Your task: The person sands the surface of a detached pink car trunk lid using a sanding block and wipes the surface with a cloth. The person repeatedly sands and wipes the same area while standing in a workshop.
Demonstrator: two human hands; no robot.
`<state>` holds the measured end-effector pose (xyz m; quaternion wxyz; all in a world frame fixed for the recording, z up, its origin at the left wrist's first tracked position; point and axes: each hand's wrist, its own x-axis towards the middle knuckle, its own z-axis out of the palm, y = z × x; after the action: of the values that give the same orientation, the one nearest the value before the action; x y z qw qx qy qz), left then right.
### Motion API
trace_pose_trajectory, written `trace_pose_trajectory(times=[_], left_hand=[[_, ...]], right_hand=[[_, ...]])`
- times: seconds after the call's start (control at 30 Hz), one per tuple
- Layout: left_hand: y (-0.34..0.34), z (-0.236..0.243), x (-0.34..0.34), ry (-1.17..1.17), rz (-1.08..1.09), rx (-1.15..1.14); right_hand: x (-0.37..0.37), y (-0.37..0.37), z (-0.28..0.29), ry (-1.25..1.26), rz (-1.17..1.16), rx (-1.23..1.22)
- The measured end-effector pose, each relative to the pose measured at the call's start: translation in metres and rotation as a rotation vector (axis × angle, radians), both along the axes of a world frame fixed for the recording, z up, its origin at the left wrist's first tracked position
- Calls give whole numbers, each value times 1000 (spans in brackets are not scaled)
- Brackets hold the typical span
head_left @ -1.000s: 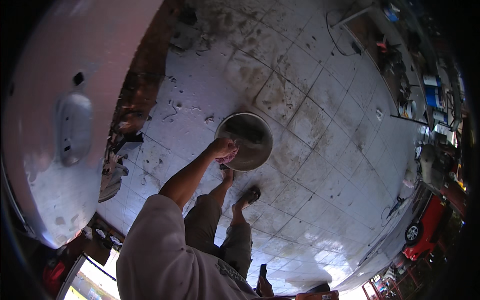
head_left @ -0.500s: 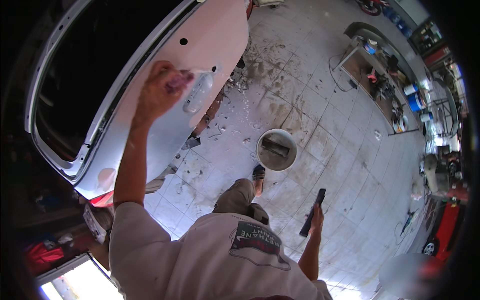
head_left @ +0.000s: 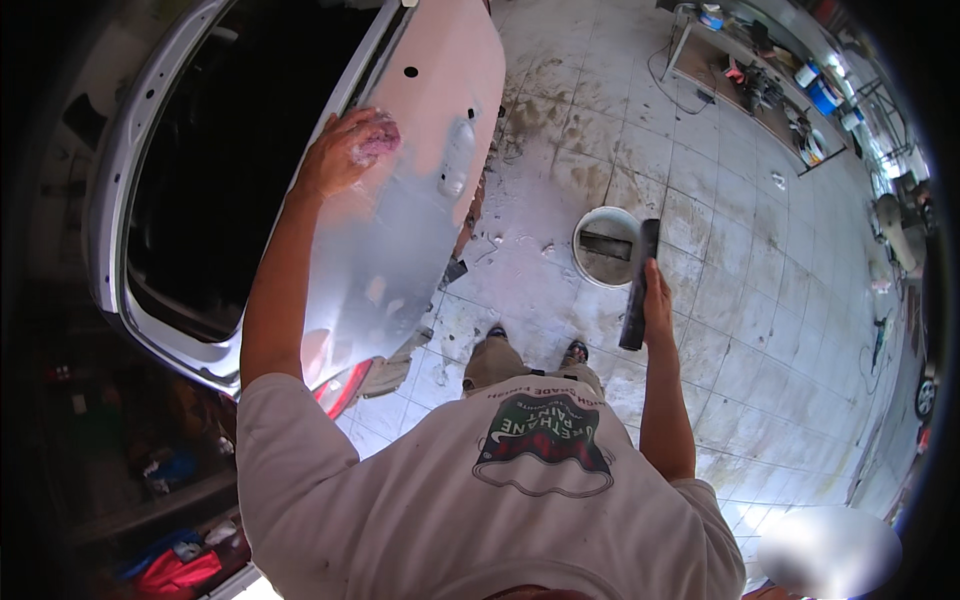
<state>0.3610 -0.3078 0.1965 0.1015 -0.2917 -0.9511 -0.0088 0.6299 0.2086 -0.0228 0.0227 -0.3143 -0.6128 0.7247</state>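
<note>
Left hand (head_left: 335,155) presses a pink pad (head_left: 375,138) flat against the white car door (head_left: 400,240) — right hand (head_left: 655,295) clamps a dark sanding block (head_left: 638,285), white bucket (head_left: 605,245) on the floor just beyond.

Stood hemmed on the left by the car door (head_left: 400,230). Kept bare tiled floor (head_left: 760,330) rightward, broken only by a bucket (head_left: 605,245).

1. Pink pad (head_left: 377,138): crumpled, pressed flat under your left hand (head_left: 340,152) against the white car door (head_left: 400,230), near its upper edge.
2. Black sanding block (head_left: 637,285): long, narrow, held upright in your right hand (head_left: 655,300), well right of the door.
</note>
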Motion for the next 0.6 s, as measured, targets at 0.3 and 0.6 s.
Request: trace_pose_trajectory(times=[0.3,0.6], left_hand=[[11,29,-81,-37,-174,338],[9,32,-125,-124,-294,330]], right_hand=[[-146,-260,69,205,164,-244],[-181,-392,65,287,97,661]])
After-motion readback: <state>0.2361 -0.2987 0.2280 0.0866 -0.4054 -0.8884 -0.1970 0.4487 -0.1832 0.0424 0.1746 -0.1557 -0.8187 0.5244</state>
